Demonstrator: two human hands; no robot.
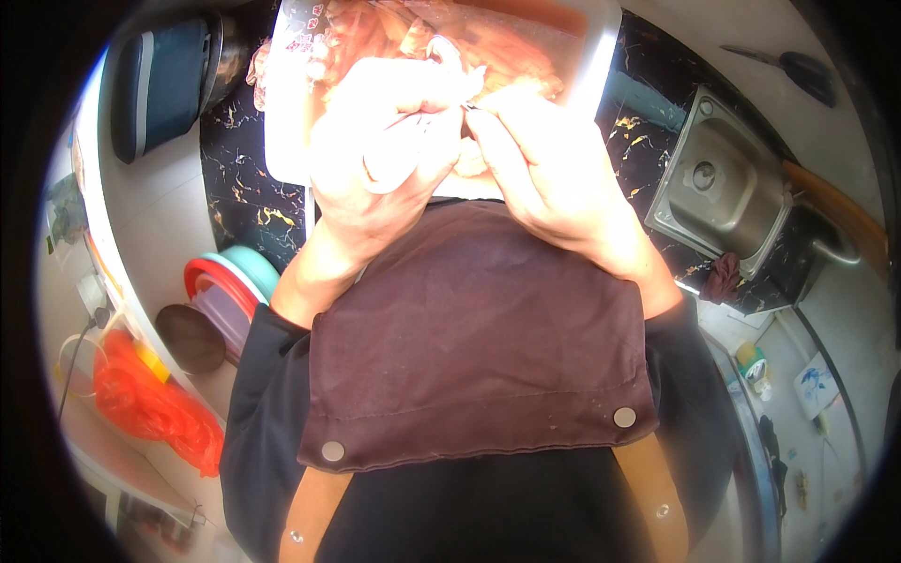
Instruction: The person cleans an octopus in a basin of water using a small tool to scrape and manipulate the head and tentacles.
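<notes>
Close together, my left hand (387, 134) and my right hand (542, 155) meet above the near side of a white plastic tub (287, 134). Pale, soft pieces (450, 60), perhaps raw meat or seafood, stick out above the fingers of my left hand, which are closed on them. The thumb and forefinger of my right hand pinch a small dark thing (470, 107) at the left fingertips; strong glare hides what it is. Reddish liquid and more pinkish pieces (507, 53) fill the tub. A brown apron (479, 324) covers my front.
The tub stands on a black marbled counter (239, 162). At the right are a steel sink (725, 183), a dark cloth (721, 278) and dark-handled scissors or a knife (806, 74). Stacked plastic basins (243, 271) and a red plastic bag (151, 401) lie at the left.
</notes>
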